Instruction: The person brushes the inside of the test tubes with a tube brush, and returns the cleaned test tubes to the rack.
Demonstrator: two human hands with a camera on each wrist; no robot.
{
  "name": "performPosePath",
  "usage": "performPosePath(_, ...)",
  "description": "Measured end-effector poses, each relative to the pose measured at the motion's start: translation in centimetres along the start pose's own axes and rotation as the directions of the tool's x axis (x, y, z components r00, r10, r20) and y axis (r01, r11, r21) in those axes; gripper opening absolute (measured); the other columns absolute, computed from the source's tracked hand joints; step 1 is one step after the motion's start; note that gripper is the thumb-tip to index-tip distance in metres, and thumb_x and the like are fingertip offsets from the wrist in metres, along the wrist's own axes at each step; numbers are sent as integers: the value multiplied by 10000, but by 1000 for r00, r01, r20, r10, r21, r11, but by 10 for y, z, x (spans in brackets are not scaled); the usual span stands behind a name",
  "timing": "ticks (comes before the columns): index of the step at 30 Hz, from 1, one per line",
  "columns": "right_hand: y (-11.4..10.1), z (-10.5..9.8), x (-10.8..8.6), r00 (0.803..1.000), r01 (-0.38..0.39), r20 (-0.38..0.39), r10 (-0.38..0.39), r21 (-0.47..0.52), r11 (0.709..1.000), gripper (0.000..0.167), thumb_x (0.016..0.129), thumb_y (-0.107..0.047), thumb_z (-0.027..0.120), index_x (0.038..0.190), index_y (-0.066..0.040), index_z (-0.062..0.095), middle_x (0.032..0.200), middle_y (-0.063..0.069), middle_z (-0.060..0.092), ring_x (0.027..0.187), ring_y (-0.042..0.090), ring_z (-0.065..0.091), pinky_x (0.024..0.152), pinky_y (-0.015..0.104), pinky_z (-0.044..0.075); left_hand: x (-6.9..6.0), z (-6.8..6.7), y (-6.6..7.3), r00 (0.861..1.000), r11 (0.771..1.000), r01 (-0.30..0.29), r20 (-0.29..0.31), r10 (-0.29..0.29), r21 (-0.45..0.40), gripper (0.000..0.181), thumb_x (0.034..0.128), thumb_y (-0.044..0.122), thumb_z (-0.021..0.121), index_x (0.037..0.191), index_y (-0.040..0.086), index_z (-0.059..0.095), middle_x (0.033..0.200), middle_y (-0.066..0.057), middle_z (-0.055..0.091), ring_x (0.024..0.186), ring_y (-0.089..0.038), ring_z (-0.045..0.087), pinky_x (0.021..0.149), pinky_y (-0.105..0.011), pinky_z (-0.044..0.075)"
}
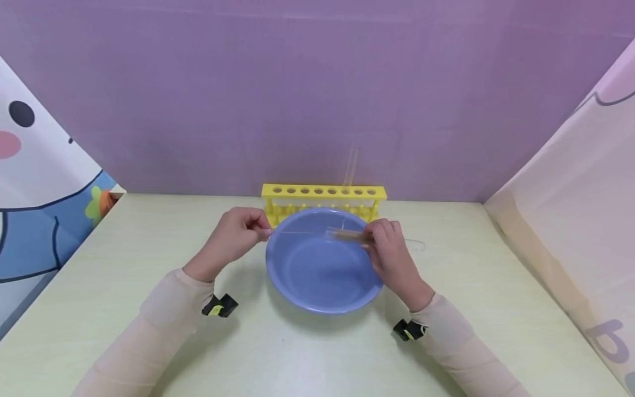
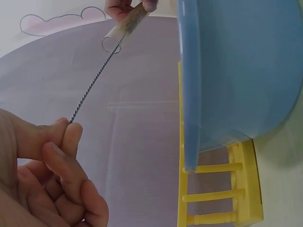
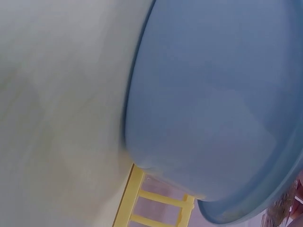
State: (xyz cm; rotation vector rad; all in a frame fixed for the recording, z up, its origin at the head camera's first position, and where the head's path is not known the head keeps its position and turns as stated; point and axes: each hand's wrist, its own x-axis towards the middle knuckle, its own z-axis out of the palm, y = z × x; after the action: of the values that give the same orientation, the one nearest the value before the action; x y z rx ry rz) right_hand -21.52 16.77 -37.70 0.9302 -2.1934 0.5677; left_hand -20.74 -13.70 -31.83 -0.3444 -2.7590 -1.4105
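- Closest to us: two pale sleeves (image 1: 168, 309), each with a little black wrist camera (image 1: 220, 306) strapped on, over a light wood-look table (image 1: 99, 309).
- Left hand (image 1: 238, 234) is pinching the twisted wire end of a brush (image 2: 93, 81) between thumb and finger, just off the left edge of the basin.
- Right hand (image 1: 392, 253) has its fingers wrapped around a clear test tube (image 1: 347, 235), up over the right side of the basin.
- The bit that matters: the tube's long axis runs roughly side to side, mouth facing the left hand, rounded end poking out past the right one. The wire goes in pretty much in line with it, and the mouth is way nearer the right hand.
- Containers: the brush's bristles sit inside the tube, by the mouth end. The blue basin (image 1: 324, 275) is under both; honestly can't tell if there's water in it.
- Just behind the basin there's a yellow rack (image 1: 324, 192), one clear tube standing in it (image 1: 351, 165), tilted a bit.
- Way back: a purple backdrop (image 1: 317, 99).
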Motion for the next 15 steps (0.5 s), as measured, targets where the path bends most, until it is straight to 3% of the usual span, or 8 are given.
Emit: performPosePath(15,-10,6,7,999,-32,19,33,-8,999,312,740,32,739,959,-12,521,924,95,525,833,251,426,716,334,362,4,4,-7,1000,1000,-21,10,21,-9,64,799,-37,595,754,-21,637,592,-21,539,568,-160,443,542,-261,370)
